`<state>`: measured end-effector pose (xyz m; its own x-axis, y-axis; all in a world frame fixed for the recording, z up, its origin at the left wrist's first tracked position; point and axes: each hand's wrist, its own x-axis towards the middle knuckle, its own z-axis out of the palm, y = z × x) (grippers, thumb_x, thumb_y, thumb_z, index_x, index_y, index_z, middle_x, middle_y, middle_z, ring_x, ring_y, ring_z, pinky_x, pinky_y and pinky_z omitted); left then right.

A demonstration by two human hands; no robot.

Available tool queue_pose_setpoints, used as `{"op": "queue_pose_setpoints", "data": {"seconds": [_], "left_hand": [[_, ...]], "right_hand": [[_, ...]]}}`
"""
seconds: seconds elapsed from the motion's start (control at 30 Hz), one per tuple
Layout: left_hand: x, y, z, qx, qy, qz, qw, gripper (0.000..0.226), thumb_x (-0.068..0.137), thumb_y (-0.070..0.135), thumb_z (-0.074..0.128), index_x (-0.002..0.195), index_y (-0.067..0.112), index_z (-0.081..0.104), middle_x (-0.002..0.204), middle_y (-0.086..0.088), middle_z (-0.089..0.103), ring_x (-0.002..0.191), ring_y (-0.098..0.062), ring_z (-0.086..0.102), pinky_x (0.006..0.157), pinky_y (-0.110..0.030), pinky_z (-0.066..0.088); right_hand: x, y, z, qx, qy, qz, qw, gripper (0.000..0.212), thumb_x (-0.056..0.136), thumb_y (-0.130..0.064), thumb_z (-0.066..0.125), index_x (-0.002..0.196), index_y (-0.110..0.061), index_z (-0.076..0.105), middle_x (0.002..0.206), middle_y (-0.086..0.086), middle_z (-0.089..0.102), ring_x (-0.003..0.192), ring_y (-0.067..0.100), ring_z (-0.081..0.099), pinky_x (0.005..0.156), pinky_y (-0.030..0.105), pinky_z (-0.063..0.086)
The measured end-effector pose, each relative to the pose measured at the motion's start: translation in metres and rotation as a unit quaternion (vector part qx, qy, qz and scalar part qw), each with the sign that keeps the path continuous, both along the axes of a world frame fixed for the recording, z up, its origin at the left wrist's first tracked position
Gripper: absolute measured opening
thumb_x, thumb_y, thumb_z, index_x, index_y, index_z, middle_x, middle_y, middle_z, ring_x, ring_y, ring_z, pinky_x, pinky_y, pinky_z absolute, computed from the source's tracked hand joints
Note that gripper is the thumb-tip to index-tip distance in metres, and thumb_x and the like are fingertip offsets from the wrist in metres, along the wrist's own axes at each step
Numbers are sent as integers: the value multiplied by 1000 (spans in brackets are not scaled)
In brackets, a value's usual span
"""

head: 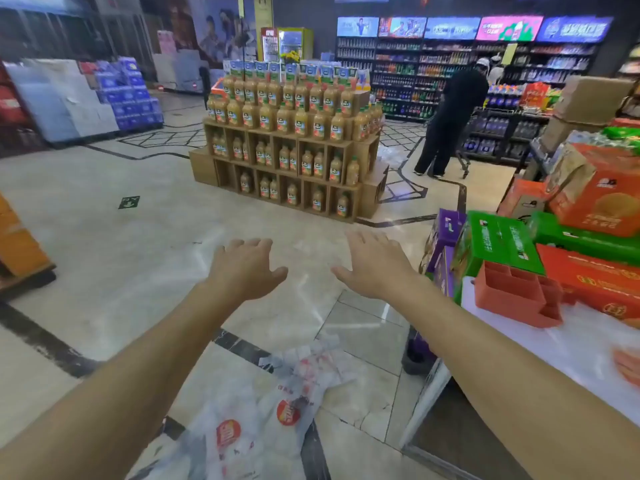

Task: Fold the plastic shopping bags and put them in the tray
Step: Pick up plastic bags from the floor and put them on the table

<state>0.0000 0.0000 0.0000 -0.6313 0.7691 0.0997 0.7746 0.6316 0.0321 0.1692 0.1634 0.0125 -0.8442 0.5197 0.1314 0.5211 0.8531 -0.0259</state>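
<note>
Supermarket floor [138,265], left hand [247,268] and right hand [375,263] outstretched, each grip wide, holding nothing, plastic bags [263,410] below

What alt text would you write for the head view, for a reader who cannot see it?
Two bare arms reach forward over a shop floor, left hand and right hand open and empty. Printed plastic bags lie crumpled on the floor below them; a red tray stands on the counter at right.
</note>
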Motion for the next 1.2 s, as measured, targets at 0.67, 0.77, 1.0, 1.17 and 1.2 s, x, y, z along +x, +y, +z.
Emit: {"op": "queue_pose_setpoints", "data": {"seconds": [0.67,0.77,1.0,1.17,1.2], "left_hand": [[-87,48,-152,-85,-166,167,968,60,90,59,45,136,21,52,136,-7,59,123,-33,54,101,-50,45],[-108,42,-183,-92,-190,181,961,61,93,59,45,142,22,46,142,-7,55,127,-35,51,104,-48,42],[-155,28,-262,-131,-262,209,933,68,92,61,47,146,20,41,147,-4,51,132,-32,47,107,-49,40],[-173,29,-320,-143,-302,214,918,65,93,59,47,144,19,43,145,-5,52,130,-33,47,103,-46,39],[-175,29,-334,-145,-311,218,914,65,93,59,47,144,19,43,145,-6,52,129,-34,48,103,-45,40]], "right_hand": [[-144,107,-166,-52,-131,146,979,74,100,-54,45,157,-14,19,161,11,26,143,36,31,113,51,29],[-166,107,-196,-64,-147,148,976,74,99,-54,46,157,-14,20,163,11,24,145,35,28,115,50,27],[-213,104,-264,-83,-199,161,963,73,100,-54,46,156,-14,23,160,9,29,143,33,31,114,47,30],[-233,103,-318,-113,-229,165,953,71,101,-53,46,156,-14,24,160,10,30,144,33,31,115,47,29],[-236,105,-329,-120,-237,164,950,72,100,-53,47,156,-14,24,160,10,30,145,33,31,115,47,29]]}}
